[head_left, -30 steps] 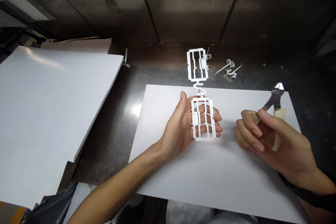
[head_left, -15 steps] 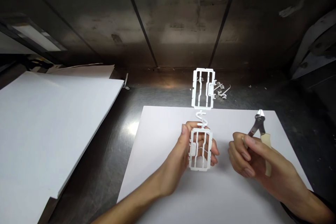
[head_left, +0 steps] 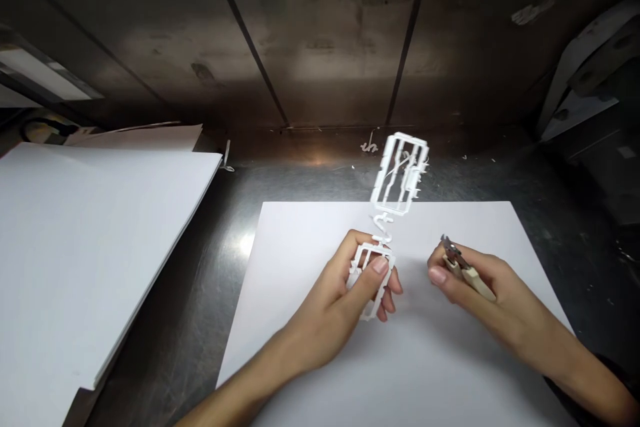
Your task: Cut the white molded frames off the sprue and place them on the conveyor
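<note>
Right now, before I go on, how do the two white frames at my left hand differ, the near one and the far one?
The near frame is partly covered by the left hand, whose thumb lies across it; the far frame has no hand on it. The near frame's side tab is on its left, the far frame's on its right. Both are white, open rectangles with lengthwise bars, joined by a curved link.

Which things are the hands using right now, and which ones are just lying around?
In use:
- two joined white plastic frames, the lower one held in the left hand
- small cutters, in the right hand
- white sheet, under both hands

Just lying about, it seems:
- curly white bits, behind the sheet
- stack of big white sheets, off to the left
</note>
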{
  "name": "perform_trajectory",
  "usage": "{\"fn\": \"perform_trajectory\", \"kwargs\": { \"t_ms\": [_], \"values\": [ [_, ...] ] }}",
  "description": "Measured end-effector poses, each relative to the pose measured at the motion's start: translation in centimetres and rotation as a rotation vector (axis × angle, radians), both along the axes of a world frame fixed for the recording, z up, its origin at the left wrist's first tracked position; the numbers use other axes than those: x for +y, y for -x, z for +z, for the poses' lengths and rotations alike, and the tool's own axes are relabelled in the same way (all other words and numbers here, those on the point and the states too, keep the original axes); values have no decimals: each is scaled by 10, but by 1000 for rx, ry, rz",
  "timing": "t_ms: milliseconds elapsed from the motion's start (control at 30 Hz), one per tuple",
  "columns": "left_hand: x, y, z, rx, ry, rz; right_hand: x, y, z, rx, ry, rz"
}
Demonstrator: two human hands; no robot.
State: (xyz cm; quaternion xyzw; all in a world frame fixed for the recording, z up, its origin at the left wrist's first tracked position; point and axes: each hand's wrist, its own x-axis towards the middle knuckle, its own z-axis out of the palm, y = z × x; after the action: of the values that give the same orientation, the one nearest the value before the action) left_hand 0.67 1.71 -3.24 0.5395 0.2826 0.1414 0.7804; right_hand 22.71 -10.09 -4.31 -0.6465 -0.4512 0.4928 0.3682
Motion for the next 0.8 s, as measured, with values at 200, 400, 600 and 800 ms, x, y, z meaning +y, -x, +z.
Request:
{"fn": "perform_trajectory", "kwargs": {
  "t_ms": [200,400,600,800],
  "values": [
    [3,0,2,40,-148,8,-4,-6,-11,-335,9,52],
    [5,-1,-2,80,-192,-6,-3,-6,-7,-411,-26,83],
    [4,-1,-6,64,-216,-8,-4,-7,-7,-457,-10,118],
    [5,-2,-9,85,-288,-37,-5,-7,-7,-424,40,144]
  ]
}}
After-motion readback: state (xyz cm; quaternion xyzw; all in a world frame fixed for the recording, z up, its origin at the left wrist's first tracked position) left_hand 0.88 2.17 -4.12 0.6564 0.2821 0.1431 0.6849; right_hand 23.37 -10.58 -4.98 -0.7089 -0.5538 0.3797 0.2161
